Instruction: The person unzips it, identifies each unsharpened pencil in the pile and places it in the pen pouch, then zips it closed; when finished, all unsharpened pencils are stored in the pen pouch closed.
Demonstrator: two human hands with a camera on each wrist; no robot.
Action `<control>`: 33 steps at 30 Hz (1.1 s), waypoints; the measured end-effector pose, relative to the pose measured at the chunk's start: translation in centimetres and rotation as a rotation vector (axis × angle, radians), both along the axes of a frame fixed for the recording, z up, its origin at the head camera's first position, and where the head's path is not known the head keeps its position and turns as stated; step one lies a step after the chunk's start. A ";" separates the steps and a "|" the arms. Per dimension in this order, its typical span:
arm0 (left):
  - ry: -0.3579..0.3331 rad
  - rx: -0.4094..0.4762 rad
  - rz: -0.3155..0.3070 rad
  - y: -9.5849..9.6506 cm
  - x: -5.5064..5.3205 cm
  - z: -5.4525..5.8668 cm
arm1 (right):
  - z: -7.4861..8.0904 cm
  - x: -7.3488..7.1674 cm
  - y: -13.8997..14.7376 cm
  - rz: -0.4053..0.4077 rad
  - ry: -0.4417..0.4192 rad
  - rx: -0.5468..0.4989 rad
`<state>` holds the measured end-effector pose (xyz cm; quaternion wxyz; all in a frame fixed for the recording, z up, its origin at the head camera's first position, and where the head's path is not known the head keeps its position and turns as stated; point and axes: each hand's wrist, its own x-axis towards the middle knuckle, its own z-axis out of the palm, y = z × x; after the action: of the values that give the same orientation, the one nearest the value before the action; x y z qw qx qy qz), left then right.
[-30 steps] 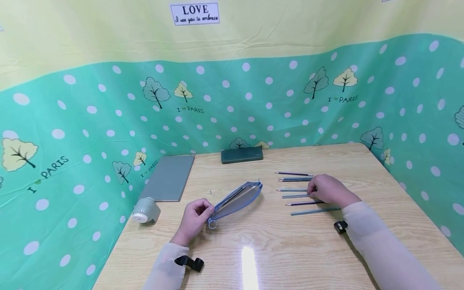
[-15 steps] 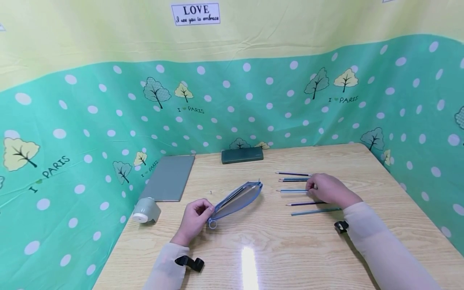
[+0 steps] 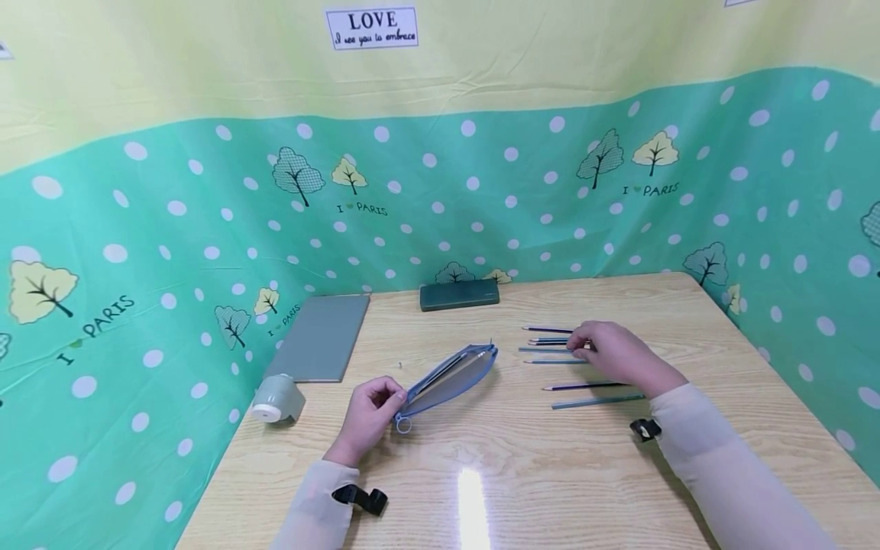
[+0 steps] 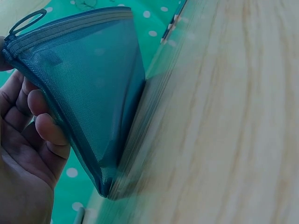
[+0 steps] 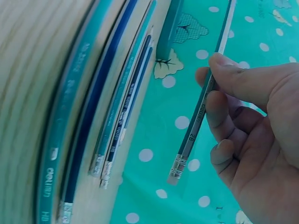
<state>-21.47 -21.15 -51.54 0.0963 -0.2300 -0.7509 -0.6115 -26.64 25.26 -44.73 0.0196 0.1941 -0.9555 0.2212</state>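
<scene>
My left hand pinches the near corner of a blue mesh zip pouch, which stands on edge with its mouth spread apart. The pouch's ring pull hangs by my fingers. My right hand pinches a pencil between thumb and fingertips, raised above the table. Its silvery eraser end points down in the right wrist view. Beneath and beside that hand lie several pencils, among them a teal one and a dark one nearest me. My right hand hides parts of the farther ones.
A dark green case lies at the back of the wooden table. At left are a grey flat board or folder and a pale green-grey object with a white round end. A patterned curtain hangs behind.
My right hand has lifted one pencil out of the row and carried it forward and slightly left, above the others. My left hand and the pouch have stayed put.
</scene>
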 end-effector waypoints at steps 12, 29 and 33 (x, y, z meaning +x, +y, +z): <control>0.008 0.013 0.002 0.1 0.0 0.2 | 1.0 0.8 -1.0 0.010 0.087 -0.022; -0.005 0.020 0.003 0.2 0.0 0.2 | 1.5 1.7 -4.4 0.126 0.176 -0.110; 0.000 0.018 0.000 0.2 0.1 0.1 | 1.5 1.8 -5.8 0.165 0.197 -0.129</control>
<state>-21.39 -20.97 -51.44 0.0985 -0.2291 -0.7454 -0.6182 -24.88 19.46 -43.22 0.1076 0.2911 -0.9135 0.2630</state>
